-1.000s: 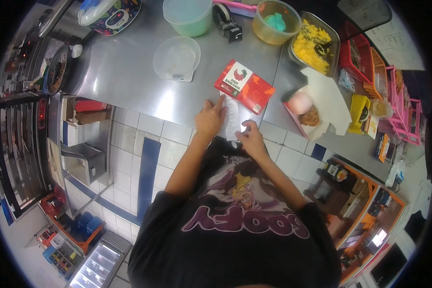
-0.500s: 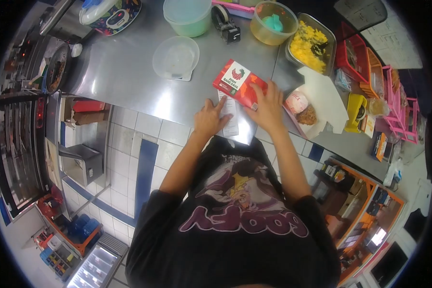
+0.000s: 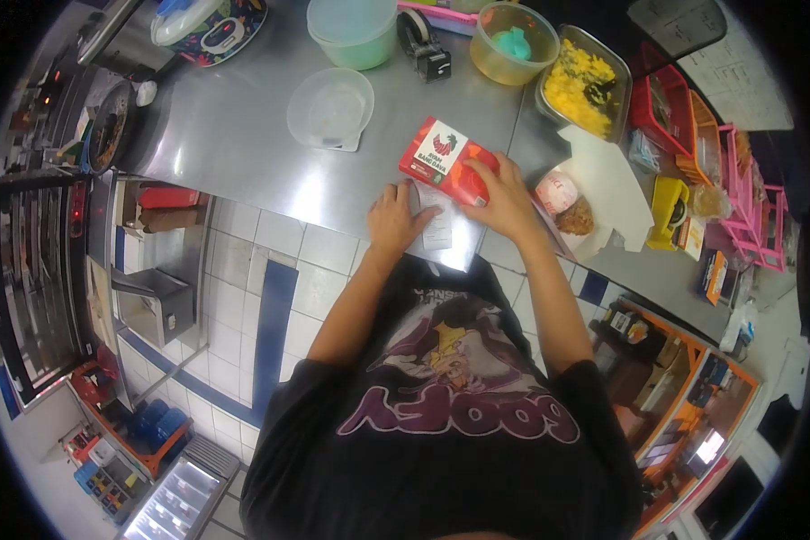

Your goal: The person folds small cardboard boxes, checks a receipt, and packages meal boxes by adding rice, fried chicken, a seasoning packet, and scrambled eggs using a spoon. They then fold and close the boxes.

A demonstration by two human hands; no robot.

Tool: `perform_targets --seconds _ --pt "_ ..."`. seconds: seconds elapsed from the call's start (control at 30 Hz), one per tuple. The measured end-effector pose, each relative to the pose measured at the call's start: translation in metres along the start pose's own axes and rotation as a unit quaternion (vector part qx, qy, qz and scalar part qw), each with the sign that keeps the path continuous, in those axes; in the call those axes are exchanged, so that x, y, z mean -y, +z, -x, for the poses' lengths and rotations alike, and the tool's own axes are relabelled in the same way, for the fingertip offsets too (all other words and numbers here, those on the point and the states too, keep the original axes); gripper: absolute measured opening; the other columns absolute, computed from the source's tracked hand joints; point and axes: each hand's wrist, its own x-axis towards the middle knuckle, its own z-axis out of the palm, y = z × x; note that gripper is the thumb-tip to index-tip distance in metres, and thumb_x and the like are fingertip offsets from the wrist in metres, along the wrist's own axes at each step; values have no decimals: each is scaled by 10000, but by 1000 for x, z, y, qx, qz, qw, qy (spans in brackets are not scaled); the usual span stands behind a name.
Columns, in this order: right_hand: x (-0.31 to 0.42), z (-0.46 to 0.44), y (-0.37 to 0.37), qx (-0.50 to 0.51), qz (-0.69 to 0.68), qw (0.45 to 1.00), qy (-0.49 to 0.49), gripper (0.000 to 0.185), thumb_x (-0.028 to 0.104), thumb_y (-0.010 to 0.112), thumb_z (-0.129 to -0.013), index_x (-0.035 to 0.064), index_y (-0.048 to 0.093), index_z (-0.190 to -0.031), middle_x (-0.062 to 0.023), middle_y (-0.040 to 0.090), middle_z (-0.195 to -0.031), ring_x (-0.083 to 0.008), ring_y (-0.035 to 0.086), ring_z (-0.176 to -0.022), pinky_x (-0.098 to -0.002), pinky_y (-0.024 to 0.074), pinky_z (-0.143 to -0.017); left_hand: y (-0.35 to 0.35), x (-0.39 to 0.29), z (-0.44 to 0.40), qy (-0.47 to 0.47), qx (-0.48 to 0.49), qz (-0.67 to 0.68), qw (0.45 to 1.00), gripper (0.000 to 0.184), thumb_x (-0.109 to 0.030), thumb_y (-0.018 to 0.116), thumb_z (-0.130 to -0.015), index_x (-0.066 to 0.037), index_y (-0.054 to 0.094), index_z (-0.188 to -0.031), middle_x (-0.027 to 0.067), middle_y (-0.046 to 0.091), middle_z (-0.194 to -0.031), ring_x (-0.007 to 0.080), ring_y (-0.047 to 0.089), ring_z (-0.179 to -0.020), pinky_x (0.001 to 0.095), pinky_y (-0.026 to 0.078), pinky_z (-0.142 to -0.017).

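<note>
My right hand (image 3: 504,200) grips the right end of a red box (image 3: 447,160) with a white label, thumb at its near edge and fingers over the top. Beside it, my left hand (image 3: 394,219) holds the left side of a printed paper slip (image 3: 436,222), its thumb across the paper. The slip lies at the counter's front edge, just below the box. To the right, an open white carton (image 3: 605,184) holds a round wrapped item (image 3: 556,192) and a brown fried piece (image 3: 576,218).
A clear lid (image 3: 330,108), a green tub (image 3: 355,34), a tape dispenser (image 3: 426,47) and a round container (image 3: 513,43) stand farther back. A metal tray of yellow food (image 3: 581,83) and a yellow dispenser (image 3: 667,212) are at the right.
My right hand has moved from the slip up to the red box and taken hold of it. The slip's left edge now curls up at my left hand.
</note>
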Motion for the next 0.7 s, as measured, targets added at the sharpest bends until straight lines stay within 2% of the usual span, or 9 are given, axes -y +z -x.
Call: perform_targets --seconds 0.17,0.23,0.27,0.33,0.4,0.47,0.6,0.67,0.7 --pt "-7 21 14 -80 40 995 -50 773 330 821 -738 213 506 -1434 -217 316 -1536 -441 338 -1402 -503 411 -1084 4 11 1 0 -14 36 999 619 -484 734 -841 -78 568 -1277 141 626 -997 345 671 -833 443 539 -694" --pt "-1 42 21 -174 -55 983 -12 669 245 834 -760 91 578 -1359 -256 402 -1480 -423 422 -1361 -475 376 -1115 5 17 2 -8 -21 66 998 553 -432 718 -875 -74 574 -1270 146 629 -1001 349 667 -829 443 538 -693" --pt "-3 57 29 -172 -54 983 -13 669 245 834 -760 91 578 -1359 -256 402 -1480 -423 422 -1361 -475 376 -1115 6 19 4 -13 -19 77 997 474 -362 685 -905 -68 577 -1261 146 632 -990 352 667 -816 446 538 -688" --pt "-13 93 42 -234 -69 970 16 530 170 820 -794 33 620 -1265 -223 504 -1388 -383 513 -1272 -446 464 -1008 9 21 4 -20 -18 89 996 397 -291 652 -935 -63 580 -1253 146 636 -978 355 666 -803 449 538 -683" --pt "-12 123 48 -248 -87 963 59 396 145 789 -837 20 642 -1183 -180 606 -1236 -329 616 -1088 -386 522 -842 14 22 3 -13 -66 74 995 311 -207 606 -956 -57 586 -1228 142 641 -932 352 666 -770 451 539 -666" --pt "-9 151 52 -239 -188 939 160 293 169 782 -836 18 673 -1062 -160 687 -1040 -329 652 -940 -411 522 -811 19 22 3 -16 -79 68 994 290 -189 595 -960 -58 589 -1218 142 645 -924 352 666 -757 450 539 -658" --pt "-34 192 45 -209 -122 960 139 184 183 714 -903 9 667 -944 -150 687 -890 -304 653 -795 -380 522 -718 21 23 2 -26 -80 53 995 260 -164 573 -969 -57 594 -1206 150 657 -926 356 664 -746 454 539 -643" --pt "-47 202 28 -202 -119 935 265 245 224 618 -974 4 652 -872 -159 663 -803 -305 639 -743 -381 511 -706 22 23 0 -22 -76 51 996 250 -162 569 -970 -59 595 -1197 154 661 -927 361 665 -745 458 538 -639" --pt "-49 199 12 -201 -117 935 267 245 224 618 -974 4 652 -872 -159 663 -803 -305 639 -743 -381 511 -706 22 22 2 -20 -73 45 996 241 -160 566 -972 -61 597 -1189 158 665 -928 365 665 -744 463 537 -636"
